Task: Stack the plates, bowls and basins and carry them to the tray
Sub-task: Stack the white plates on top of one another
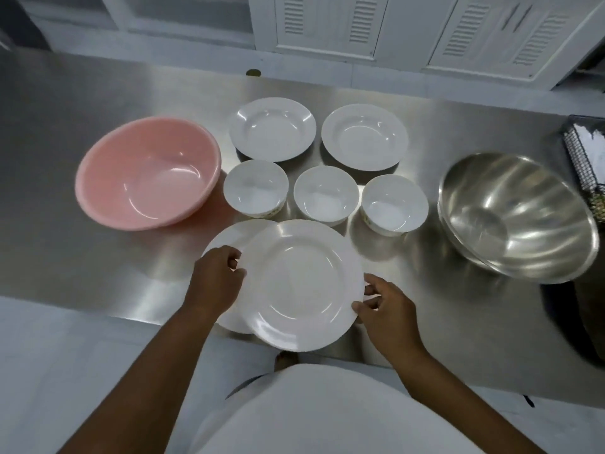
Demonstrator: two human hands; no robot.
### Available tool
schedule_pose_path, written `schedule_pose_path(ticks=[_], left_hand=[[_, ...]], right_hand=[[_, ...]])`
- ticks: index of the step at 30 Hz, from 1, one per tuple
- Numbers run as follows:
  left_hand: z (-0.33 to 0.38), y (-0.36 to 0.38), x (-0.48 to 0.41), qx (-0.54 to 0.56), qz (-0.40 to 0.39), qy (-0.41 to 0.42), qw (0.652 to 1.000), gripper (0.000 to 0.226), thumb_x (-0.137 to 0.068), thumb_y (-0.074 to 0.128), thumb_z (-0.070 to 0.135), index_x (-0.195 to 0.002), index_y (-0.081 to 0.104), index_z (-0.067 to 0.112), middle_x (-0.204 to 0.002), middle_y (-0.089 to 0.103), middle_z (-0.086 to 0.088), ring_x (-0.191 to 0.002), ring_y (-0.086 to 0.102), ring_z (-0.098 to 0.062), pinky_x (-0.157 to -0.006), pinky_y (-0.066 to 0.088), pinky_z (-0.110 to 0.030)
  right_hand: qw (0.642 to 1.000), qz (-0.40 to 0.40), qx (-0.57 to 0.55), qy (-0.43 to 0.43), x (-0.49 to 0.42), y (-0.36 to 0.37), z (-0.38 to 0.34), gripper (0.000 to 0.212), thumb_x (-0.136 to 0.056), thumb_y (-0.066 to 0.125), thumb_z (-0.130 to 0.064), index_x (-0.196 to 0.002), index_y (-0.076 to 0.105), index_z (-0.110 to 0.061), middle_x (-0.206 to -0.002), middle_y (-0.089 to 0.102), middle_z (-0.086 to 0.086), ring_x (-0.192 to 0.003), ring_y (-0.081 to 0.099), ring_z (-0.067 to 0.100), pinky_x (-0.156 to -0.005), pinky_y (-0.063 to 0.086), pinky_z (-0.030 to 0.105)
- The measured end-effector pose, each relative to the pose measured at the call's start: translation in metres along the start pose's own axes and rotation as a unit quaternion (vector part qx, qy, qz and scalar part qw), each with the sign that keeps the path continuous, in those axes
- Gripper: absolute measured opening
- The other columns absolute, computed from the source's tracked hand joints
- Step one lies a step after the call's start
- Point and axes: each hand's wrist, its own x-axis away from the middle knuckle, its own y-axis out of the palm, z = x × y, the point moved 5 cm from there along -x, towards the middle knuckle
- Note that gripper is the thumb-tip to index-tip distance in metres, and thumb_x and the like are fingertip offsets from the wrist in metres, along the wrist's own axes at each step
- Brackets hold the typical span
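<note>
A white plate point(301, 285) is held over the front of the steel table, overlapping a second white plate point(229, 239) lying under its left side. My left hand point(214, 280) grips its left rim and my right hand point(384, 304) pinches its right rim. Behind it stand three small white bowls point(256, 188) point(325, 194) point(394, 204) in a row. Two more white plates point(272, 128) point(364, 136) lie farther back. A pink basin point(147, 176) sits at the left and a steel basin point(517, 217) at the right.
The steel table point(98, 273) ends close to my body at the front. A dark wire basket point(586, 155) with white items stands at the far right edge. White louvred cabinets point(327, 24) line the wall behind the table.
</note>
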Motion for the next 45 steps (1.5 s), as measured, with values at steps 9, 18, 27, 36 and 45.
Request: schedule_pose_path(ticks=[9, 18, 27, 36, 45], left_hand=[[-0.073, -0.023, -0.01, 0.023, 0.035, -0.087, 0.995, 0.031, -0.078, 0.074, 0.01, -0.109, 0.067, 0.009, -0.093, 0.065, -0.005, -0.083, 0.057, -0.018, -0.08, 0.039, -0.023], [-0.088, -0.019, -0.018, 0.0, 0.003, -0.058, 0.998, 0.027, -0.08, 0.071, 0.011, -0.106, 0.065, 0.011, -0.099, 0.058, -0.009, -0.083, 0.054, -0.021, -0.078, 0.041, -0.029], [-0.089, -0.026, -0.025, -0.01, -0.008, -0.065, 0.998, 0.033, -0.082, 0.074, 0.024, -0.111, 0.064, 0.012, -0.103, 0.062, -0.008, -0.088, 0.058, -0.021, -0.08, 0.044, -0.03], [0.032, -0.042, -0.075, 0.05, 0.052, 0.038, 0.997, 0.027, -0.082, 0.073, 0.028, -0.104, 0.068, 0.012, -0.084, 0.067, -0.002, -0.079, 0.061, -0.017, -0.08, 0.044, -0.026], [0.185, 0.026, -0.196, 0.074, 0.007, 0.062, 0.995, 0.046, -0.087, 0.063, 0.039, -0.125, 0.06, 0.013, -0.116, 0.07, -0.007, -0.109, 0.063, -0.022, -0.086, 0.038, -0.021]], right_hand=[[0.993, -0.082, 0.076, -0.042, -0.034, 0.067, -0.041, 0.049, -0.082, 0.07, -0.009, -0.129, 0.06, -0.021, -0.091, 0.061, 0.002, -0.074, 0.056, 0.008, -0.077, 0.042, 0.016], [0.991, -0.067, 0.113, -0.03, -0.038, 0.089, -0.05, 0.04, -0.085, 0.065, -0.005, -0.123, 0.063, -0.016, -0.091, 0.061, 0.006, -0.082, 0.06, 0.018, -0.08, 0.042, 0.019], [0.99, -0.055, 0.126, -0.04, -0.041, 0.087, -0.05, 0.051, -0.087, 0.068, -0.015, -0.136, 0.054, -0.019, -0.109, 0.059, 0.002, -0.081, 0.056, 0.009, -0.084, 0.041, 0.018], [0.989, 0.075, 0.071, -0.11, -0.112, -0.009, -0.084, 0.034, -0.084, 0.07, -0.012, -0.119, 0.068, -0.013, -0.097, 0.066, -0.001, -0.081, 0.061, 0.012, -0.079, 0.045, 0.015], [0.979, 0.117, 0.139, -0.095, -0.289, -0.094, -0.104, 0.041, -0.088, 0.067, -0.023, -0.126, 0.062, -0.011, -0.117, 0.069, 0.006, -0.105, 0.065, 0.019, -0.094, 0.039, 0.018]])
